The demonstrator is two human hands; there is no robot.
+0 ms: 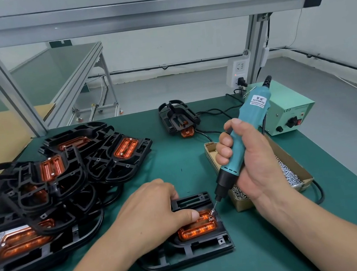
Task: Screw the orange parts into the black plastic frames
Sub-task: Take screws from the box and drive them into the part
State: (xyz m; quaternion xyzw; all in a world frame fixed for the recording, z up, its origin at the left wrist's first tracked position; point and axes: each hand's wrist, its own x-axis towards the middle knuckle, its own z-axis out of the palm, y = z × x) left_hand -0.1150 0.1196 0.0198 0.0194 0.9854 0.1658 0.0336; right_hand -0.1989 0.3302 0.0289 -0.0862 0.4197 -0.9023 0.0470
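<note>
Now fingers of my right hand [248,160] wrap the screwdriver [253,111], those of my left hand [151,210] curl on the black frame [202,249]; screw box [240,204] and piled frames [64,181] flank it.

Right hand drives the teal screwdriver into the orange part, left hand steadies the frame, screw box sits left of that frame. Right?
One error: in the head view the screw box sits right of the frame, behind the right hand. The rest holds: screwdriver tip on the orange part, left hand steadying the frame.
</note>
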